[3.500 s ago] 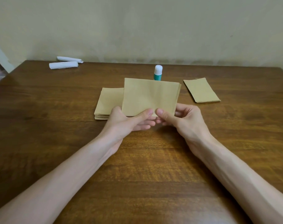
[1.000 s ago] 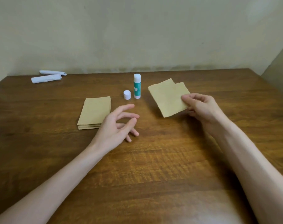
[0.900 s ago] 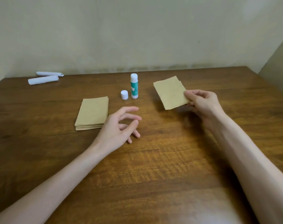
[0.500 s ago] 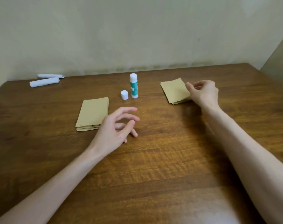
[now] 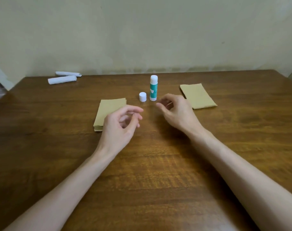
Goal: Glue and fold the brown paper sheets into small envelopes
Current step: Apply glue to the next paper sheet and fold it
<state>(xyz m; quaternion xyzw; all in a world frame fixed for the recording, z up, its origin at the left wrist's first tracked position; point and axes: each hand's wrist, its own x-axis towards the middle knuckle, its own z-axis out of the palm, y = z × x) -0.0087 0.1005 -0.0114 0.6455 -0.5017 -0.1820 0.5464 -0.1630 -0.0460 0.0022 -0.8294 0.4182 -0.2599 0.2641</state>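
Nearest me, over the table (image 5: 150, 172), my left grip (image 5: 118, 127) is loosely curled & holds nothing. It overlaps the near right corner of the brown sheet stack (image 5: 108, 107), which lies flat just behind it. My right grip (image 5: 177, 112) is a bit farther out, also slack & empty, fingertips pointing left. Folded brown envelopes (image 5: 198, 95) lie flat just beyond it to the right, not touching. Past both grips, a white cap (image 5: 142, 96) stands just left of the upright glue stick (image 5: 153, 88). Far left: 2 white rolls (image 5: 62, 80).
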